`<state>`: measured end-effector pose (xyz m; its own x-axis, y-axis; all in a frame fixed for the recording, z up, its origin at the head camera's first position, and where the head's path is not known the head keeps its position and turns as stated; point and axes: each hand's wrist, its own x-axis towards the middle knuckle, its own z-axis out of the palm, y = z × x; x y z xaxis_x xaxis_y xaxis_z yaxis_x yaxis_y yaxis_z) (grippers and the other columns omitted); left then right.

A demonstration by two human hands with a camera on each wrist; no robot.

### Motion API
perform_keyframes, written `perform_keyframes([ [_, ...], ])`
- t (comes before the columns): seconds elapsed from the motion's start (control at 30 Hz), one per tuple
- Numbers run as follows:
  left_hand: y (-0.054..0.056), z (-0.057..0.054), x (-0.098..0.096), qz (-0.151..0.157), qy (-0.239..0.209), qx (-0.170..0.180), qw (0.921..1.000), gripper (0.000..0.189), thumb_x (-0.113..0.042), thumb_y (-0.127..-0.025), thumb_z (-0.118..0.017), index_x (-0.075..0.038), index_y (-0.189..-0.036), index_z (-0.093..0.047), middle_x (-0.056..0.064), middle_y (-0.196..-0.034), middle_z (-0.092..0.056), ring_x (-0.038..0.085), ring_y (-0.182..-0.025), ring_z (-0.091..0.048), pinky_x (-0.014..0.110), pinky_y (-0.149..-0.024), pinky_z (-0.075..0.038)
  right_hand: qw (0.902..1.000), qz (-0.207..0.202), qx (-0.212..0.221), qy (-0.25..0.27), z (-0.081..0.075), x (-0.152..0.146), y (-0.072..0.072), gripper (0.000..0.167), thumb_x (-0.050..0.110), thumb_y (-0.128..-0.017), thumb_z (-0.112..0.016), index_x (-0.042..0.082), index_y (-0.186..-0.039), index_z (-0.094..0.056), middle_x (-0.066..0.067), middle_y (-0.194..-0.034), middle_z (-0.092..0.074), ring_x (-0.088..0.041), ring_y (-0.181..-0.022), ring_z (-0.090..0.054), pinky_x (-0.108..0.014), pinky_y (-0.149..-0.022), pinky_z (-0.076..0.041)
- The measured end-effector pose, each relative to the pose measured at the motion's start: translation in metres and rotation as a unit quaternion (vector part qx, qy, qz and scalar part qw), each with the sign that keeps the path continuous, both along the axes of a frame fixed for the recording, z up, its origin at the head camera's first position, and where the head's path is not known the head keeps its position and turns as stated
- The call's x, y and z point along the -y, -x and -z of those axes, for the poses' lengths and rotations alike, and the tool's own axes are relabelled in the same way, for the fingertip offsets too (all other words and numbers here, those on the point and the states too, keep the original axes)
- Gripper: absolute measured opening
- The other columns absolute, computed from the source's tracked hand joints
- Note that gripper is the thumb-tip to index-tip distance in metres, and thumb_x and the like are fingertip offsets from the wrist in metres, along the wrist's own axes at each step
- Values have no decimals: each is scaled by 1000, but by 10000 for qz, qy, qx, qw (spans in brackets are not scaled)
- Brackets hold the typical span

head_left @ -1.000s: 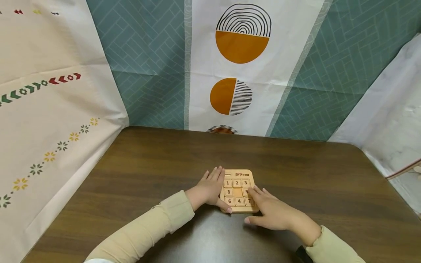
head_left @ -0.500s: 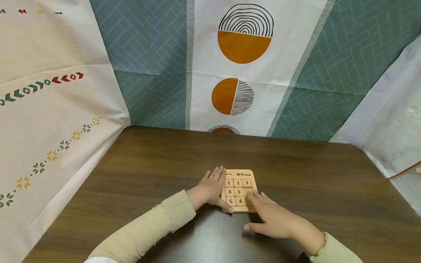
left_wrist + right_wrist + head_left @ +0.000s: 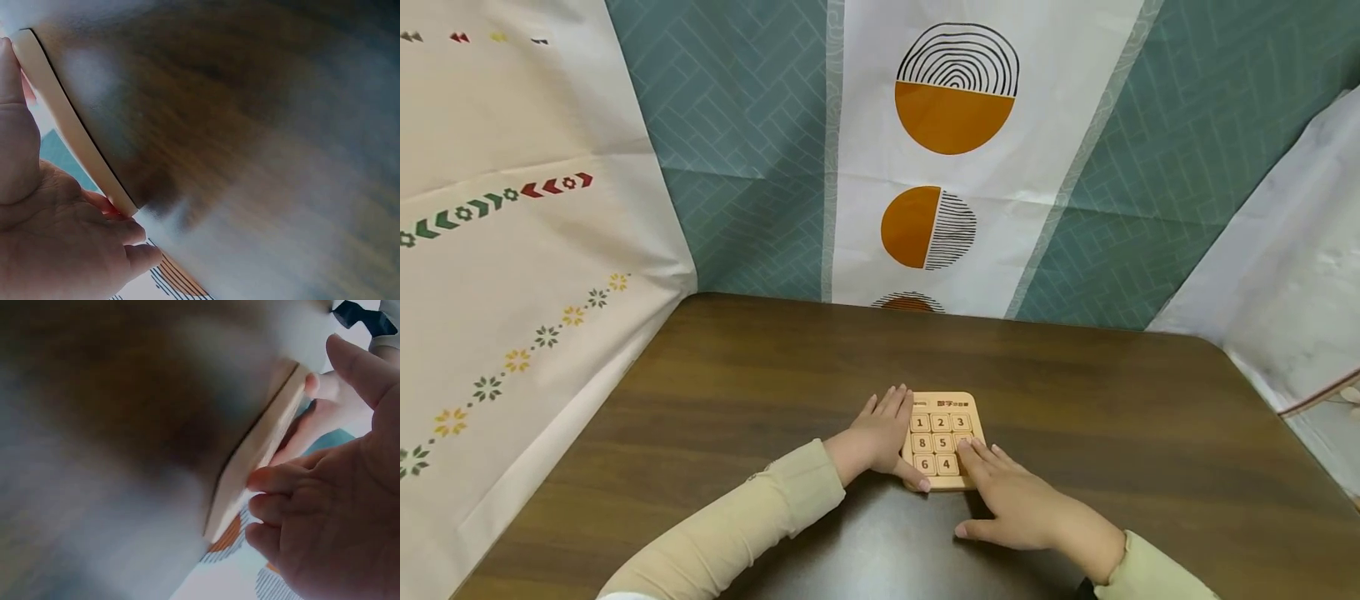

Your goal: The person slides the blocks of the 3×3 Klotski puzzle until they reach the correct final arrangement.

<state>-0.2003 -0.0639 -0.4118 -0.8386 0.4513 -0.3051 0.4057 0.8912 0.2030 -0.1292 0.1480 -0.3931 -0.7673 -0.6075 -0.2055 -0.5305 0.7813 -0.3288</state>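
Observation:
A wooden number slide puzzle (image 3: pixel 942 443) lies flat on the table. Tiles 1, 2, 3 fill its top row, 8 and 5 come below, then 6 and 4. My left hand (image 3: pixel 880 439) rests along its left side with straight fingers, the thumb touching the near edge. In the left wrist view the puzzle's pale edge (image 3: pixel 69 119) runs between thumb and fingers. The fingers of my right hand (image 3: pixel 1018 504) reach over the puzzle's lower right part, covering what lies there; its thumb is spread away over the table. The right wrist view shows those fingertips close against the board's side (image 3: pixel 250 456).
The dark wood table (image 3: pixel 790 367) stretches around the puzzle. Behind it hangs a teal and white cloth (image 3: pixel 745 167) with orange circles. A cream patterned cloth (image 3: pixel 535 275) borders the left side, and a whitish cloth (image 3: pixel 1292 250) the right.
The 5 tile has slid left from the right column into the centre. My right fingers have shifted left and toward me, over the lower right tiles. The left hand stays at the puzzle's side.

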Motion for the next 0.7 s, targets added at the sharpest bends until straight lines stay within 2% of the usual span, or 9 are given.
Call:
perform_keyframes([
  [0.17, -2, 0, -2, 22, 52, -1, 10000, 129, -73, -64, -69, -3, -153, -7, 12, -160, -4, 23, -148, -4, 42, -119, -11, 9993, -327, -186, 48, 1, 8, -10, 91, 53, -85, -63, -6, -146, -28, -23, -151, -31, -37, -142, -24, -54, -112, -24],
  [0.3, -2, -1, -1, -18, 46, 30, 10000, 128, -71, -65, -70, -4, -153, -7, 12, -160, -3, 23, -148, -4, 41, -119, -11, 9985, -536, -70, 5, 0, 11, -16, 90, 56, -86, -60, 0, -148, -28, -19, -153, -30, -34, -142, -25, -54, -110, -27],
  [0.47, -1, -2, 0, -35, -3, 15, 10000, 128, -71, -64, -70, -3, -153, -7, 12, -160, -4, 24, -148, -5, 42, -119, -11, 9993, -372, 1, -42, -2, 3, -15, 89, 55, -86, -61, 1, -149, -28, -16, -154, -29, -33, -142, -25, -54, -111, -26],
  [0.7, -2, -2, 0, -15, 4, -28, 10000, 128, -72, -64, -70, -3, -153, -9, 13, -160, -5, 24, -148, -6, 42, -119, -12, 9998, -184, 36, 17, -10, -5, -13, 86, 50, -85, -64, -1, -146, -32, -20, -151, -34, -39, -140, -29, -56, -109, -26],
])
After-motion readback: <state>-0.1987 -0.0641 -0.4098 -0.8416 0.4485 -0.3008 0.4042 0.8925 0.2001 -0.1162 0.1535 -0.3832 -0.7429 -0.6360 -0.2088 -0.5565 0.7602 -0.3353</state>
